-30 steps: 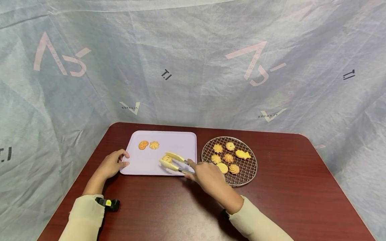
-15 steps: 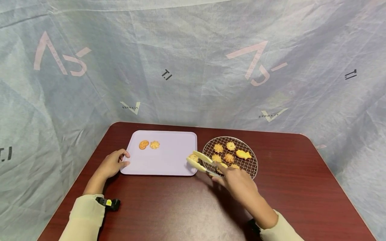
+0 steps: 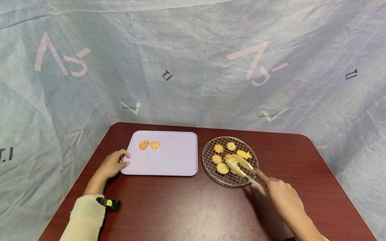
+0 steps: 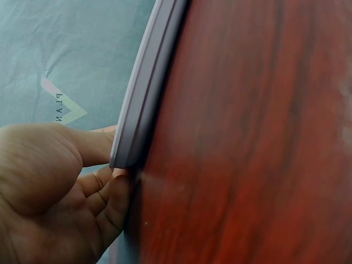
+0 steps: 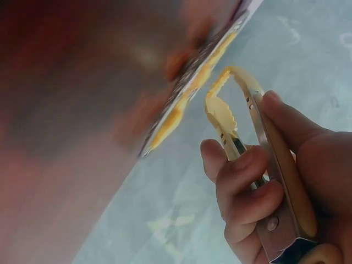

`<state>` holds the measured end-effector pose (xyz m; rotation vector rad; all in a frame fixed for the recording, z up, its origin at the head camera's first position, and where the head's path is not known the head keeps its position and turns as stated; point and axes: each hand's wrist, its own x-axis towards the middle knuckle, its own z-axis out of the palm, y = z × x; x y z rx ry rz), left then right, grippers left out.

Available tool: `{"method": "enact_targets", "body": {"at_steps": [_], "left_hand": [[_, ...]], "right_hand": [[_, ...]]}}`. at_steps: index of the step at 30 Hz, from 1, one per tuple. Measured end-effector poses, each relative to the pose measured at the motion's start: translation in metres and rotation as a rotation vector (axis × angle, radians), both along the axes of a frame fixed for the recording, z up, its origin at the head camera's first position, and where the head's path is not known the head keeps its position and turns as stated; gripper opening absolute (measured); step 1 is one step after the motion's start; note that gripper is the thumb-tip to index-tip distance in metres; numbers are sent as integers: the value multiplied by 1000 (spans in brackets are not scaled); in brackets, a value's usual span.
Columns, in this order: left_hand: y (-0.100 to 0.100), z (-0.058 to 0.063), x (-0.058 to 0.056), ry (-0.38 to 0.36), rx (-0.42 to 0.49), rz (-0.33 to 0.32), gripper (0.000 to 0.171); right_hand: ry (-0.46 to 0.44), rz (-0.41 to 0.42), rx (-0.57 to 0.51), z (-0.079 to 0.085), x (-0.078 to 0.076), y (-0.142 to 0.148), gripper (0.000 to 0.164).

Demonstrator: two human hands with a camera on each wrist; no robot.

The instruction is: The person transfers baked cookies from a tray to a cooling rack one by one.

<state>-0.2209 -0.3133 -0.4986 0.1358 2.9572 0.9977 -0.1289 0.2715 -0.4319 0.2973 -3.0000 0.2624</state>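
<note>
My left hand (image 3: pixel 113 164) holds the left rim of a pale lavender tray (image 3: pixel 175 154), its thumb and fingers on either side of the edge in the left wrist view. Two cookies lie on the tray: a brown, face-like cookie (image 3: pixel 144 144) and a pale flower-shaped cookie (image 3: pixel 155 145). My right hand (image 3: pixel 280 194) grips tongs (image 5: pixel 280 181) with cream scalloped tips. Those tips are over a round wire rack (image 3: pixel 208 170) of cookies. Something pale and cookie-like shows between the tips; whether they pinch it, I cannot tell. The tongs partly cover the cookies beneath.
On the rack are several cookies, among them a fish-shaped cookie (image 3: pixel 243 154), a round yellow cookie (image 3: pixel 222 168) and a ring cookie (image 3: pixel 231 146). Tray and rack stand side by side on a dark red wooden table (image 3: pixel 169 207). Grey cloth (image 3: pixel 187 83) hangs behind and at the sides.
My right hand has carried the tongs rightward from over the tray to over the rack; a cookie was between their tips earlier. The left hand stays on the tray.
</note>
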Motion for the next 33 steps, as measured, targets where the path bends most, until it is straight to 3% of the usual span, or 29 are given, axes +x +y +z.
{"method": "enact_targets", "body": {"at_steps": [11,27,33], "left_hand": [[0,-1,1,18,-3,-4,18],[0,-4,1,21,1,0,19],[0,-3,1,19,-2,1,19]], "right_hand": [[-72,-67,12,3,11,32,64],[-149,-105,20,1,11,41,71],[-129,-106,20,3,12,40,74]]}}
